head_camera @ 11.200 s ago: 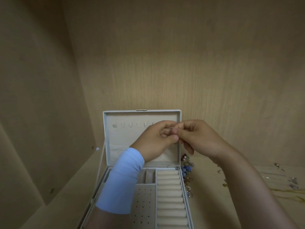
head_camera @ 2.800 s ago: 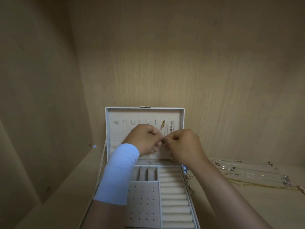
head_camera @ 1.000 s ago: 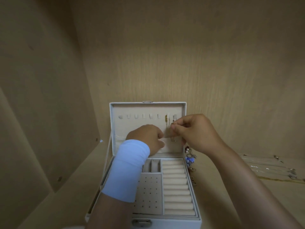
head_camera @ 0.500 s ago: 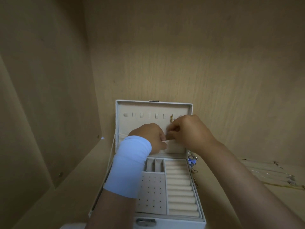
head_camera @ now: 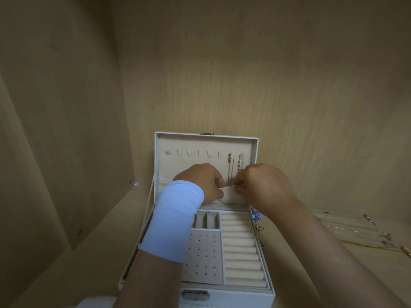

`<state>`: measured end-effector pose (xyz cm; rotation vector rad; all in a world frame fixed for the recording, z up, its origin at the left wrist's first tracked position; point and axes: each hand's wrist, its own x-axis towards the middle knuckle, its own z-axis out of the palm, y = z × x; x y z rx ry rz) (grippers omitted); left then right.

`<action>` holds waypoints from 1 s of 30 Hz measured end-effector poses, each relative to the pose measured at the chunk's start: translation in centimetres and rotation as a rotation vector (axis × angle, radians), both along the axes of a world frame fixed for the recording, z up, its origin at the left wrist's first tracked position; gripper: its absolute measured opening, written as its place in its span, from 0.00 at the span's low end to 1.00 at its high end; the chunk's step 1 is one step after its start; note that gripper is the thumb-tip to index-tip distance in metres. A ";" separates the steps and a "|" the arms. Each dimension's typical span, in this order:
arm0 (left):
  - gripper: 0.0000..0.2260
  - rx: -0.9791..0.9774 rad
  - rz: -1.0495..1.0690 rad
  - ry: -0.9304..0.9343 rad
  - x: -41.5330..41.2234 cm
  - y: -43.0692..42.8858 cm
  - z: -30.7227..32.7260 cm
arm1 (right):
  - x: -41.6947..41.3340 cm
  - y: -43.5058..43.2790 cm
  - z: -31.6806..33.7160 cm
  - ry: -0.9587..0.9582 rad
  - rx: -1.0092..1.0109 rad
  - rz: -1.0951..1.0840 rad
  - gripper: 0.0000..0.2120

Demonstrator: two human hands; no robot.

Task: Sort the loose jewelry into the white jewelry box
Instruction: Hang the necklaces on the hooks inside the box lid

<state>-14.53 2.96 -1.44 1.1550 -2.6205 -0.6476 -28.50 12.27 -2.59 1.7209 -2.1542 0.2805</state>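
The white jewelry box (head_camera: 206,138) stands open on a wooden shelf, its lid upright. A row of small hooks runs across the lid; a gold necklace (head_camera: 229,165) and a silver necklace (head_camera: 239,165) hang from the two rightmost hooks. My left hand (head_camera: 203,182) pinches the top edge of the lid's fabric pocket (head_camera: 229,194) and holds it out. My right hand (head_camera: 264,185) pinches the lower end of the hanging chains at the pocket's mouth. The tray below has ring rolls (head_camera: 242,247) and an earring panel (head_camera: 203,256).
Loose earrings and a blue beaded piece (head_camera: 256,217) lie just right of the box. Several thin chains (head_camera: 355,232) lie on the shelf at the far right. Wooden walls close in at the back and left. A light blue sleeve (head_camera: 175,218) covers my left wrist.
Both hands have dropped from the hooks to the lid pocket. The silver necklace, held by my right hand a second ago, now hangs from its hook. The view has shifted slightly.
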 end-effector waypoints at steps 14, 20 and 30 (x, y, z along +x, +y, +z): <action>0.07 -0.095 0.035 -0.038 -0.4 0.4 0.0 | 0.2 -0.7 -0.1 0.074 -0.068 -0.132 0.05; 0.14 -0.228 0.033 -0.038 -0.7 0.9 0.0 | 0.0 1.7 -0.1 -0.153 -0.101 -0.021 0.11; 0.08 -0.194 -0.220 0.188 -5.4 7.0 -0.9 | -8.1 9.6 0.2 -0.426 0.033 -0.114 0.07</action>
